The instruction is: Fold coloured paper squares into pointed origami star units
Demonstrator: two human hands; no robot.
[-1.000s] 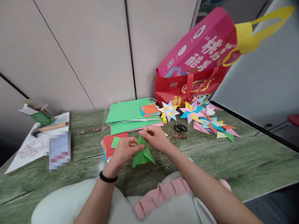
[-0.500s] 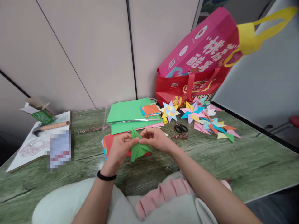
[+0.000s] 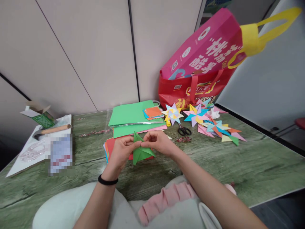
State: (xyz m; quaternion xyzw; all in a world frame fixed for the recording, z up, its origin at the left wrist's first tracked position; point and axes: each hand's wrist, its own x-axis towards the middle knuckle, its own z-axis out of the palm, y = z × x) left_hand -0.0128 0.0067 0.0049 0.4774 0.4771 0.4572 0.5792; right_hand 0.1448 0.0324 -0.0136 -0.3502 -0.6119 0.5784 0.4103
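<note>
Left hand [image 3: 122,150] and right hand [image 3: 159,143] both pinch the folded green paper [image 3: 140,154], its tip [image 3: 136,137] beyond their grip, its flaps [image 3: 148,154] spread nearside.

one left hand [image 3: 120,152] and one right hand [image 3: 160,143], two in all. one green fold [image 3: 141,155]. one wristband [image 3: 108,180]. one pink bag [image 3: 202,41] and one red bag [image 3: 175,92], two in all. one hammer [image 3: 56,129], one box [image 3: 44,120], one board [image 3: 22,163], one table [image 3: 250,162]. one pair of scissors [image 3: 183,131] in plain view. at least three stars [image 3: 173,113], the exact number hidden by overlap. at least two green sheets [image 3: 128,113]. one red stack [image 3: 110,143] and one orange stack [image 3: 153,112], neither countable by layer.
</note>
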